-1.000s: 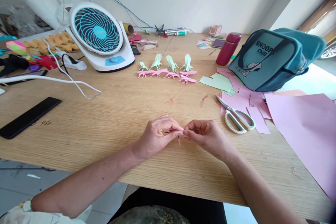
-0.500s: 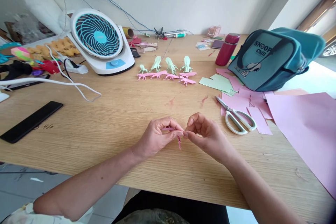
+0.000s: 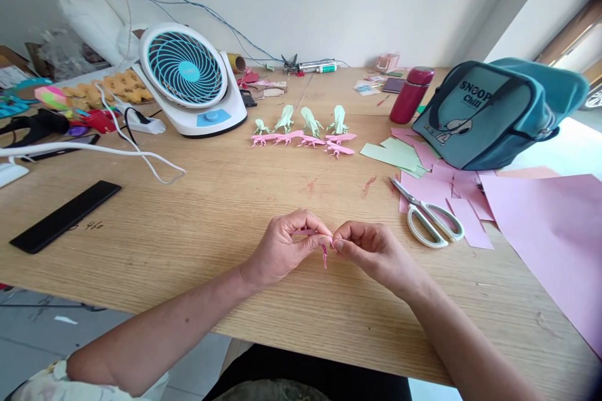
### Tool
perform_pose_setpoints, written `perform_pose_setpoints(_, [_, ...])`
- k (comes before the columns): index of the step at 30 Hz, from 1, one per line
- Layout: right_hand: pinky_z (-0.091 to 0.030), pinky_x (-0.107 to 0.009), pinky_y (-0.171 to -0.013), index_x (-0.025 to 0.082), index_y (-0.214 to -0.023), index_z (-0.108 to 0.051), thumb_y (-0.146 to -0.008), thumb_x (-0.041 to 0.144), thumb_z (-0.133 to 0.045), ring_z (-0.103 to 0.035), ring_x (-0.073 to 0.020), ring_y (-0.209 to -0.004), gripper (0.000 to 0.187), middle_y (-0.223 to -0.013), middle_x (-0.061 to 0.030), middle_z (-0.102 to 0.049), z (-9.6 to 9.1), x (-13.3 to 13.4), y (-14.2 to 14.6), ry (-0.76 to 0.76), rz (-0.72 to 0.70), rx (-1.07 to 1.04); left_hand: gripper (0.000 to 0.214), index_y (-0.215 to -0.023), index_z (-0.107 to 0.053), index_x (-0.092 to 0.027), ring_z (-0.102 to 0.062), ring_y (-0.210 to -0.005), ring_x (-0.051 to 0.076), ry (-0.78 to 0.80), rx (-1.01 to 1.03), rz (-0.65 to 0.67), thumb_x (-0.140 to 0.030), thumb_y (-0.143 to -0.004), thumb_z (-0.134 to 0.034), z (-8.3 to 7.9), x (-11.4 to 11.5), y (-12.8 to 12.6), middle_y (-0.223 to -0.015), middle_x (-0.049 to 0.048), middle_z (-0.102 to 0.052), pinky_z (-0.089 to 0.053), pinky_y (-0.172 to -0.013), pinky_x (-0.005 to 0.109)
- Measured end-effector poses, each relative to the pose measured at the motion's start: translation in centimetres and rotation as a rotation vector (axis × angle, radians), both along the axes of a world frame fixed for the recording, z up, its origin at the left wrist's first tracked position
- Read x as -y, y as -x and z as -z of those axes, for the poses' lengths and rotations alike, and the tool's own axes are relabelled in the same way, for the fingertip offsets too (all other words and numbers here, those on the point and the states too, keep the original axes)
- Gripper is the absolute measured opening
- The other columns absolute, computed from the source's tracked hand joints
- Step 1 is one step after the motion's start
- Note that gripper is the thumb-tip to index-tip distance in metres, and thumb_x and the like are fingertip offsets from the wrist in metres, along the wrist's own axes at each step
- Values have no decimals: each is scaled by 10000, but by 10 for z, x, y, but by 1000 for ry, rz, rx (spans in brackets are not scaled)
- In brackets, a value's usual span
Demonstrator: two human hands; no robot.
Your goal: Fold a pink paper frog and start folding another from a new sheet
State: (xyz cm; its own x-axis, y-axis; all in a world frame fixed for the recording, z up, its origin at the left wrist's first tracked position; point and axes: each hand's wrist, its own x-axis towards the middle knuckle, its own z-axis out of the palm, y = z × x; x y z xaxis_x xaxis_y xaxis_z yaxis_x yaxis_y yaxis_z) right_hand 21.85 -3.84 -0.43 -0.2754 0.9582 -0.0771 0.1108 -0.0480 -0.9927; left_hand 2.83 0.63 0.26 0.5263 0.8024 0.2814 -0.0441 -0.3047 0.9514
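Between my fingertips, above the near part of the table, is a small folded pink paper figure (image 3: 324,253); a thin leg-like piece hangs down from it. My left hand (image 3: 282,247) pinches its body between thumb and forefinger, covering most of it. The thumb and forefinger of my right hand (image 3: 376,252) are pressed together at the figure's right end. Farther back stand several finished-looking paper insects: a row of green ones (image 3: 310,121) behind a row of pink ones (image 3: 310,140).
White-handled scissors (image 3: 426,216) lie right of my hands on pink paper pieces (image 3: 470,222), near green strips (image 3: 392,155). A large pink sheet (image 3: 550,232), a teal bag (image 3: 484,116) and a red flask (image 3: 411,95) are rightward. Leftward are a fan (image 3: 188,75) and a black bar (image 3: 66,216).
My right hand's fingers have curled in and shifted slightly lower at the figure's end. My left hand keeps its pinch. The whole view has shifted a little.
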Motion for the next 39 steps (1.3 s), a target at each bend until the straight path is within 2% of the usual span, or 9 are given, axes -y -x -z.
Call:
perform_pose_setpoints(3, [-322,-241,-542,171,-792,-625,-893,354,-600,-438,-103,-601,211,-670,22,-550,-3,1,1,-20,28,58,87,-760,-703,-149,-632,-712,120,-57,-40,-12,-200,-824,-732,0,-1,1,-747,20,-678,-502,-676,225])
perform_pose_setpoints(9, [-373,-246,-575,181,-743,-617,-885,307,-577,-501,-118,-612,193,-650,17,-578,-17,5,6,-114,99,239,85,-749,-710,-162,-624,-745,141,-186,-99,-64,-206,-810,-749,-1,-1,1,-745,28,-700,-482,-730,261])
perform_pose_setpoints(13, [-383,-243,-584,182,-748,-620,-889,311,-572,-515,-118,-623,197,-663,18,-590,-17,6,6,-141,111,260,88,-730,-711,-165,-616,-747,141,-241,-115,-95,-187,-804,-755,-1,0,1,-736,26,-703,-471,-747,268])
perform_pose_setpoints(19, [-376,-241,-573,174,-743,-624,-870,302,-588,-510,-115,-611,184,-651,19,-591,-16,5,6,-88,76,229,38,-775,-741,-170,-590,-754,143,-324,-114,-70,-189,-804,-756,1,-2,3,-745,31,-725,-473,-720,260])
perform_pose_setpoints(24, [-377,-244,-553,184,-732,-621,-873,289,-581,-515,-123,-601,180,-640,14,-593,-17,6,8,-120,97,266,38,-781,-746,-180,-587,-773,157,-321,-122,-60,-200,-813,-747,2,-2,2,-746,36,-730,-482,-726,269])
perform_pose_setpoints(30, [-409,-267,-599,206,-724,-612,-873,201,-565,-531,-136,-611,157,-670,-2,-613,-10,8,10,-366,177,404,121,-727,-721,-183,-589,-766,169,-288,-185,-106,-255,-822,-742,4,-1,1,-739,40,-719,-478,-733,287])
perform_pose_setpoints(35, [-409,-258,-576,210,-737,-627,-888,218,-566,-533,-131,-594,163,-655,5,-610,-7,7,10,-343,166,408,123,-739,-714,-181,-598,-764,165,-297,-184,-115,-257,-835,-728,5,-1,1,-744,41,-712,-481,-732,283])
perform_pose_setpoints(39, [-410,-262,-596,203,-729,-614,-878,202,-573,-534,-131,-611,155,-674,-2,-605,-5,7,11,-443,211,458,134,-757,-716,-174,-606,-765,164,-266,-178,-112,-279,-839,-724,6,-1,0,-734,40,-705,-482,-740,284])
